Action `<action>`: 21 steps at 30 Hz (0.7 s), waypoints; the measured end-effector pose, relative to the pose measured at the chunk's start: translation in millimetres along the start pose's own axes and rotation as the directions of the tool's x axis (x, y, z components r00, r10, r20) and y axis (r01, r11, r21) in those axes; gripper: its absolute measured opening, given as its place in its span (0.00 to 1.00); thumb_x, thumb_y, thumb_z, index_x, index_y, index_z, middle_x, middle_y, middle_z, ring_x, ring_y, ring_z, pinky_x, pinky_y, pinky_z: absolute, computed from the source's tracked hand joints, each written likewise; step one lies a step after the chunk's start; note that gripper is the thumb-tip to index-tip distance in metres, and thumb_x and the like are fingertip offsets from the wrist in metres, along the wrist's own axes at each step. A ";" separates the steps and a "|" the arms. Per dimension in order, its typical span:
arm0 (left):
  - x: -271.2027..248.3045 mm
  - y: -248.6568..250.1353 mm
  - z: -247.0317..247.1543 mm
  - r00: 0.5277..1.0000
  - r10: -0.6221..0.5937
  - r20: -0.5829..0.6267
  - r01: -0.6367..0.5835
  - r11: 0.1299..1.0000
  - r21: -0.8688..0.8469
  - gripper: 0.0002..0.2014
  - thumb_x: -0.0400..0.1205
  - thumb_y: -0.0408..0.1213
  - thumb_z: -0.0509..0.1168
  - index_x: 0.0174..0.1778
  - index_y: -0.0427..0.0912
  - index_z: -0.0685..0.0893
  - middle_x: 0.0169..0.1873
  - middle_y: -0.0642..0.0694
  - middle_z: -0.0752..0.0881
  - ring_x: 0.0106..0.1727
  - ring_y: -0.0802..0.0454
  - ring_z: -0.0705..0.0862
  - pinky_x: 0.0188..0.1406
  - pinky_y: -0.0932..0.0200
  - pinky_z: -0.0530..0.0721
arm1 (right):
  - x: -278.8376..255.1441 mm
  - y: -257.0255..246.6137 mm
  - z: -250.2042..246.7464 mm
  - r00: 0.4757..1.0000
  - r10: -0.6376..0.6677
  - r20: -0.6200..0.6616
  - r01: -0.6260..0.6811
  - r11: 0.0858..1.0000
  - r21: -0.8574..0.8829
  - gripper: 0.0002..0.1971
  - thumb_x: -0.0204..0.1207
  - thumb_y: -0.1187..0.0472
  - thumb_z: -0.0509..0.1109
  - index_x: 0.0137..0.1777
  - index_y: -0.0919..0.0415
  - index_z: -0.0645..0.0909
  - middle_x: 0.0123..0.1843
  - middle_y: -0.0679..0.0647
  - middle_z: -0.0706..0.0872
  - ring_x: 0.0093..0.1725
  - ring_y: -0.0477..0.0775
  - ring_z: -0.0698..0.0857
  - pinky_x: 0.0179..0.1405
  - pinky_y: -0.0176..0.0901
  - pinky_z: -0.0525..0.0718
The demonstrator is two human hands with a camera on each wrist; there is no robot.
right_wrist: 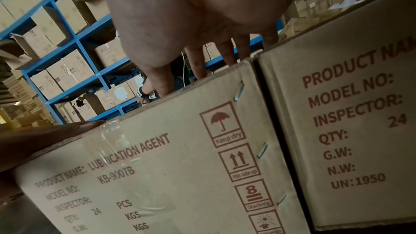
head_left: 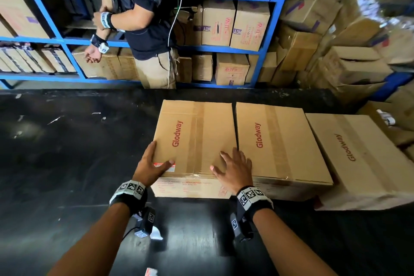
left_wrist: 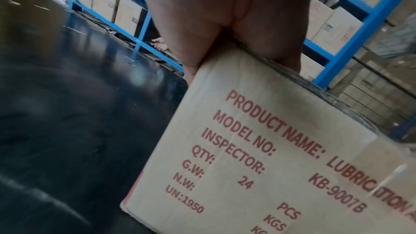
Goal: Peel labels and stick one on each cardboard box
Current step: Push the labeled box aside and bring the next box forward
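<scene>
Three brown "Glodway" cardboard boxes stand side by side on the black table: the left box (head_left: 195, 132), the middle box (head_left: 280, 141) and the right box (head_left: 358, 154). A small red-and-white label (head_left: 171, 168) lies on the left box's top at its near left corner. My left hand (head_left: 150, 163) straddles that corner, thumb pressing across the label and fingers stretched along the left edge. My right hand (head_left: 233, 168) rests flat with spread fingers on the same box's near right part. The left wrist view shows my left hand's palm (left_wrist: 225, 15) on the box (left_wrist: 247, 149); in the right wrist view my right hand (right_wrist: 198, 15) stands on the left box (right_wrist: 168, 157).
Another person (head_left: 143, 18) stands behind the table at blue shelves (head_left: 266, 29) packed with cartons. More cartons are piled at the right (head_left: 349, 63). A red-and-white strip (head_left: 151, 272) lies at the table's near edge. The black table (head_left: 67, 152) stretches to the left.
</scene>
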State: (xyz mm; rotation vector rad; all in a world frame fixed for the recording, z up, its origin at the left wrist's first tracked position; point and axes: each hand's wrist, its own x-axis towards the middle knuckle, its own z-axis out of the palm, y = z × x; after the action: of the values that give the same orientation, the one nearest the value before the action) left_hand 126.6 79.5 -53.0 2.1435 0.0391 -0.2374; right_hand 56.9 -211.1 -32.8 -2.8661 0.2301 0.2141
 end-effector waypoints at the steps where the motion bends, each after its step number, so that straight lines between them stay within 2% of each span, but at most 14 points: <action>1: -4.7 -1.0 4.2 1.000 0.013 -0.006 -0.013 1.000 -0.002 0.54 0.69 0.63 0.78 0.86 0.54 0.56 0.82 0.50 0.68 0.74 0.45 0.77 0.74 0.42 0.78 | -4.3 5.4 0.7 1.000 -0.005 -0.001 0.005 1.000 -0.005 0.38 0.83 0.27 0.54 0.89 0.44 0.62 0.93 0.61 0.56 0.91 0.65 0.55 0.89 0.71 0.55; 4: -20.7 -3.9 14.9 1.000 0.024 0.001 -0.024 1.000 0.013 0.57 0.66 0.70 0.74 0.86 0.54 0.53 0.84 0.53 0.64 0.77 0.47 0.74 0.74 0.40 0.78 | -19.5 18.0 1.0 1.000 -0.015 0.014 0.015 1.000 -0.007 0.40 0.83 0.26 0.54 0.90 0.44 0.59 0.93 0.61 0.53 0.92 0.63 0.53 0.90 0.69 0.52; 8: -36.6 -4.2 24.1 1.000 0.016 -0.008 -0.016 0.999 0.039 0.56 0.69 0.68 0.74 0.87 0.51 0.53 0.85 0.53 0.61 0.79 0.46 0.72 0.77 0.40 0.74 | -37.0 27.0 2.4 0.998 -0.036 0.044 0.036 0.999 -0.002 0.41 0.82 0.26 0.56 0.91 0.44 0.58 0.94 0.60 0.51 0.93 0.62 0.52 0.90 0.70 0.51; 13: -39.6 1.9 25.3 1.000 -0.005 -0.007 0.006 0.999 0.053 0.54 0.70 0.65 0.74 0.87 0.49 0.55 0.83 0.51 0.64 0.76 0.44 0.75 0.75 0.38 0.77 | -40.8 26.7 0.6 0.996 -0.055 0.071 0.055 0.998 0.011 0.42 0.82 0.25 0.56 0.91 0.44 0.55 0.94 0.61 0.48 0.93 0.63 0.51 0.90 0.71 0.48; 15: -39.7 6.8 24.6 0.999 -0.042 -0.012 0.044 0.989 0.139 0.52 0.72 0.64 0.74 0.87 0.47 0.56 0.83 0.46 0.66 0.76 0.42 0.75 0.73 0.38 0.78 | -39.0 33.3 -3.2 0.992 -0.086 0.089 0.083 0.996 0.036 0.43 0.81 0.25 0.57 0.91 0.45 0.57 0.94 0.59 0.49 0.93 0.62 0.51 0.91 0.70 0.49; 17: -43.0 16.2 28.9 0.998 -0.032 -0.059 0.049 0.943 0.328 0.47 0.76 0.62 0.71 0.85 0.45 0.59 0.83 0.40 0.65 0.79 0.37 0.70 0.75 0.35 0.75 | -35.4 48.0 -9.3 0.988 -0.138 0.074 0.130 0.987 0.096 0.41 0.82 0.27 0.57 0.91 0.47 0.59 0.94 0.57 0.55 0.92 0.58 0.55 0.92 0.65 0.55; 19: -53.1 34.7 43.6 0.994 0.040 -0.102 0.017 0.865 0.501 0.43 0.80 0.59 0.67 0.86 0.44 0.58 0.85 0.37 0.61 0.83 0.33 0.61 0.80 0.34 0.67 | -32.1 67.8 -15.4 0.986 -0.166 0.025 0.161 0.977 0.138 0.39 0.85 0.30 0.58 0.90 0.50 0.62 0.92 0.55 0.61 0.92 0.55 0.59 0.91 0.58 0.61; 21: -69.5 63.0 73.7 0.992 0.103 -0.073 -0.049 0.845 0.532 0.41 0.82 0.59 0.64 0.87 0.45 0.57 0.87 0.38 0.55 0.86 0.32 0.53 0.84 0.36 0.58 | -30.5 93.1 -20.8 0.987 -0.159 -0.035 0.162 0.979 0.125 0.35 0.87 0.34 0.57 0.89 0.51 0.64 0.92 0.56 0.63 0.91 0.56 0.62 0.90 0.58 0.64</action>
State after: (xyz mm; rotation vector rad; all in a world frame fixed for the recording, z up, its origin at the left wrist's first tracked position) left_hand 54.6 -12.2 -27.6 2.7048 -0.0629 -0.0978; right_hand 13.4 -301.3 -30.4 -2.7446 0.0157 0.1271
